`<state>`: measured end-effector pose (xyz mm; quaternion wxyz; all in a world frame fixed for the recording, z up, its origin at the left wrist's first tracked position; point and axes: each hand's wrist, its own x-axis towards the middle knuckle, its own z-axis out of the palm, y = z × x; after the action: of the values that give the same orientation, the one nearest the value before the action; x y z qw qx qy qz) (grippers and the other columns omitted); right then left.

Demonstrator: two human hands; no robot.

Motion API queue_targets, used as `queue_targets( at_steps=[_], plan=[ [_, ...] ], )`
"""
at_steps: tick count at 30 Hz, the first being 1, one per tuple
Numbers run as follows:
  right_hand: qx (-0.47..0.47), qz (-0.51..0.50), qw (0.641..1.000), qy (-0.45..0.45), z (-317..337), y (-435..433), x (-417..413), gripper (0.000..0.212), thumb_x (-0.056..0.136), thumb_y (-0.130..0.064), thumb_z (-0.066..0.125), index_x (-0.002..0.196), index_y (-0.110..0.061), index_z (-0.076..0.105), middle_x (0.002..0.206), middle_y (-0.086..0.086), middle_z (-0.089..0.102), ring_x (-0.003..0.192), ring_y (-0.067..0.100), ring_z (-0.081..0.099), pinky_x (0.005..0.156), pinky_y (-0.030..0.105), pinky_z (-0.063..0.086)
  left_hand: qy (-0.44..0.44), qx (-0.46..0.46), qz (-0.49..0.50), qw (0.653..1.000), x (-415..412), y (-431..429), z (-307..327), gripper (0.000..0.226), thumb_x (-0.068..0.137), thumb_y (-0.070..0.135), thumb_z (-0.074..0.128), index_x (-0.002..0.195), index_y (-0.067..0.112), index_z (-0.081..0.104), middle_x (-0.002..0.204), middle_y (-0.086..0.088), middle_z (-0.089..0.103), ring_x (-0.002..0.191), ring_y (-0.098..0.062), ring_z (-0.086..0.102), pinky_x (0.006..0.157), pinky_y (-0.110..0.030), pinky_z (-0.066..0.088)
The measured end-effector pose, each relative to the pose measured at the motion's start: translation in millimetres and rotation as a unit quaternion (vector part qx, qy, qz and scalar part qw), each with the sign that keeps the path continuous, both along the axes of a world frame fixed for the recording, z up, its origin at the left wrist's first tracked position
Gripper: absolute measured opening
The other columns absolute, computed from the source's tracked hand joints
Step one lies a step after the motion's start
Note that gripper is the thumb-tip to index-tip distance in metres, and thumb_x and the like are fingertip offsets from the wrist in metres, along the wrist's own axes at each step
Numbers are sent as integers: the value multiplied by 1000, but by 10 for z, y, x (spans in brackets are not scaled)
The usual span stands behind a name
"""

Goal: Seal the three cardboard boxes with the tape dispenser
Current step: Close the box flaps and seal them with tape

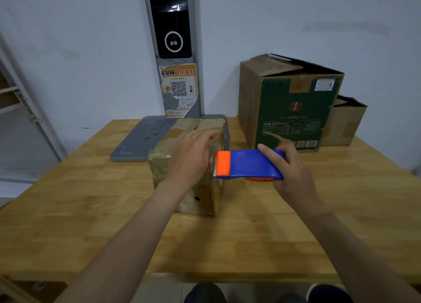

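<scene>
tape dispenser [248, 164] mid-frame, orange nose at right edge of the small cardboard box [160, 163] | right hand [293, 172] grip clamped round it | left hand [193, 156] grip apart, flat on top | tbh I'd pull straight, flaps pinned

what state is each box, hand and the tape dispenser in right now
small box, flaps down, taped
green box, top flaps loose
brown box, top open
tape dispenser, nose at small box's side
left hand, flat on small box
right hand, grips tape dispenser
</scene>
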<state>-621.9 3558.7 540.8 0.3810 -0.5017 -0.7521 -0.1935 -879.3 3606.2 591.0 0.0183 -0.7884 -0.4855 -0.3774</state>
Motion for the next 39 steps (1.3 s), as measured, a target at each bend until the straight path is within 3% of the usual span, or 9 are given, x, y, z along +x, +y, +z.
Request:
queue_targets(
  at_steps=[3, 6, 10, 13, 19, 24, 32, 35, 39],
  plan=[
    [-23, 6, 1000, 0, -1, -72, -209, 97, 67, -2, 87, 148, -24, 39, 114, 11, 44, 82, 19, 51, 57, 23, 38, -37, 7, 13, 999, 7, -60, 21, 39, 99, 11, 49, 134, 24, 59, 130, 8, 65, 121, -13, 57, 93, -33, 49],
    [-47, 13, 999, -13, -35, -127, -390, 98, 70, -4, 86, 150, -30, 35, 112, 11, 47, 79, 19, 53, 54, 22, 37, -44, -14, 49, 998, -125, -64, -22, 38, 100, 16, 48, 134, 31, 56, 129, 10, 64, 118, -13, 57, 87, -34, 50],
    [-43, 21, 999, -5, -1, -116, -362, 100, 71, -6, 87, 151, -31, 33, 114, 11, 49, 84, 19, 55, 56, 22, 43, 19, -53, 56, 997, -189, -122, -26, 40, 101, 15, 49, 137, 33, 52, 137, 9, 60, 123, -16, 57, 89, -39, 52],
    [-27, 19, 999, 6, 56, -125, -278, 96, 69, -2, 86, 149, -26, 39, 115, 11, 49, 86, 16, 51, 59, 13, 32, 49, -74, 70, 994, -150, -158, 20, 48, 98, 14, 46, 140, 36, 51, 147, 5, 55, 130, -19, 54, 93, -41, 47],
    [-13, 1, 1000, -12, 73, -182, -86, 100, 63, 2, 89, 147, -24, 41, 116, 11, 45, 86, 14, 45, 61, 9, 24, 61, -64, 68, 994, -164, -183, 16, 44, 103, 12, 38, 142, 31, 51, 146, 5, 58, 149, -11, 32, 125, -42, 16],
    [-24, -13, 999, -19, 61, -266, -5, 97, 68, 0, 87, 149, -25, 40, 115, 14, 49, 84, 17, 50, 56, 20, 35, 61, -57, 57, 995, -166, -184, -7, 41, 107, 18, 33, 140, 30, 53, 143, 6, 60, 149, -10, 33, 126, -43, 16],
    [-204, -98, 973, -40, 422, -450, -489, 81, 96, -13, 59, 155, -49, 17, 125, -2, 34, 97, 11, 42, 74, 25, 48, 94, -18, 101, 990, -121, -105, -72, 34, 102, 37, 46, 134, 28, 55, 138, 3, 62, 144, -18, 42, 123, -42, 22],
    [-227, -142, 962, -60, 697, -514, -583, 72, 96, -12, 59, 150, -47, 28, 115, -2, 34, 97, 14, 41, 73, 27, 41, 103, -18, 107, 989, -100, -102, -73, 42, 101, 42, 50, 139, 25, 52, 144, -1, 58, 147, -22, 37, 124, -43, 20],
    [-323, -202, 911, -156, 649, -526, -653, 59, 93, -14, 62, 141, -44, 47, 117, 3, 48, 107, 26, 55, 73, 35, 49, 119, -12, 108, 987, -118, -84, -101, 54, 98, 53, 50, 146, 28, 45, 155, 3, 46, 153, -20, 24, 125, -43, 15]
  ],
)
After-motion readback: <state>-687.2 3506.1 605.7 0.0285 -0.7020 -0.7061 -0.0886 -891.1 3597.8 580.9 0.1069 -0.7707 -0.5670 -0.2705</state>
